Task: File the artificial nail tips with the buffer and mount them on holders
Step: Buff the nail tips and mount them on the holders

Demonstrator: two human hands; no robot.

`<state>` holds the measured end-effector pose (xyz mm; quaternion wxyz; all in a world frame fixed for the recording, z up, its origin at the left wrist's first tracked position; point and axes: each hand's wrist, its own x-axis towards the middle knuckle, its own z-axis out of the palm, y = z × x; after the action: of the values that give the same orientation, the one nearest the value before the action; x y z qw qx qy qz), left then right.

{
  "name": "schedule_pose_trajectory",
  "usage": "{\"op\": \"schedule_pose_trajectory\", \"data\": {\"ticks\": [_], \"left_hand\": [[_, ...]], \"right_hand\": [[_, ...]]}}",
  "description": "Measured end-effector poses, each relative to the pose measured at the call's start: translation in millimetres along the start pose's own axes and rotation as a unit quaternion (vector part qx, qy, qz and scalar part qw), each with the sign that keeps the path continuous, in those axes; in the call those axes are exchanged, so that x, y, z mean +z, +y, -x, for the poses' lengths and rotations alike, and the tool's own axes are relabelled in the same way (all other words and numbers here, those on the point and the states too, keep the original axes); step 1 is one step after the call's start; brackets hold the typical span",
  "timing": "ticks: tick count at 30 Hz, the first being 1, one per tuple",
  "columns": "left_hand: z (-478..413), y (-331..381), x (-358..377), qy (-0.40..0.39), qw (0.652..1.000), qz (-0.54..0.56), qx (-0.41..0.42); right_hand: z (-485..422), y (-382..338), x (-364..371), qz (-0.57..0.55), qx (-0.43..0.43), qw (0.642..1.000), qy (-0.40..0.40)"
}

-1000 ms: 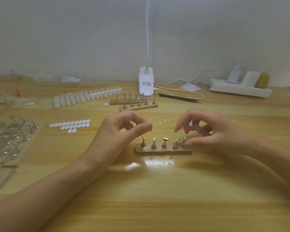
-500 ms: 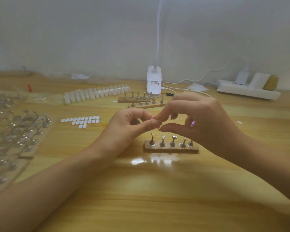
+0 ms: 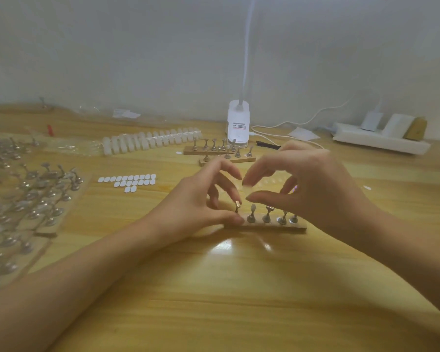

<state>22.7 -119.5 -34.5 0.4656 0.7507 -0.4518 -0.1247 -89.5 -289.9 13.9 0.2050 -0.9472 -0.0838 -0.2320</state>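
A wooden strip (image 3: 299,226) with several metal nail holders stands at the table's middle. My left hand (image 3: 198,207) pinches the leftmost holder (image 3: 237,207) between thumb and forefinger. My right hand (image 3: 313,189) hovers just above the strip and pinches a small clear nail tip (image 3: 249,190) between forefinger and thumb, right above that leftmost holder. The other holders (image 3: 267,214) on the strip stand bare. No buffer shows in view.
White adhesive dots (image 3: 130,181) lie to the left, with a row of nail tips (image 3: 150,141) behind them. Two more holder strips (image 3: 214,148) and a lamp base (image 3: 238,128) stand behind. Several loose holders (image 3: 36,196) crowd the left edge. A power strip (image 3: 379,139) is far right.
My right hand left the strip's right end, met the left hand and took the clear tip. Both hands then dropped to the leftmost holder, which the left hand now pinches.
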Motion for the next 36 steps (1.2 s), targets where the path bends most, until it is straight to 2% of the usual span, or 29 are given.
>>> {"op": "schedule_pose_trajectory", "data": {"ticks": [13,33,36], "left_hand": [[2.2,0.0,2.3,0.02,1.0,0.018,0.009],[3.1,1.2,2.6,0.024,0.999,0.033,-0.006],[2.5,2.9,2.8,0.022,0.999,0.032,-0.003]], "right_hand": [[6.1,-9.5,19.7,0.027,0.062,0.998,-0.018],[4.6,-7.3,24.6,0.029,0.07,0.997,-0.022],[-1.8,-0.1,15.8,-0.076,0.101,0.991,-0.052]]}}
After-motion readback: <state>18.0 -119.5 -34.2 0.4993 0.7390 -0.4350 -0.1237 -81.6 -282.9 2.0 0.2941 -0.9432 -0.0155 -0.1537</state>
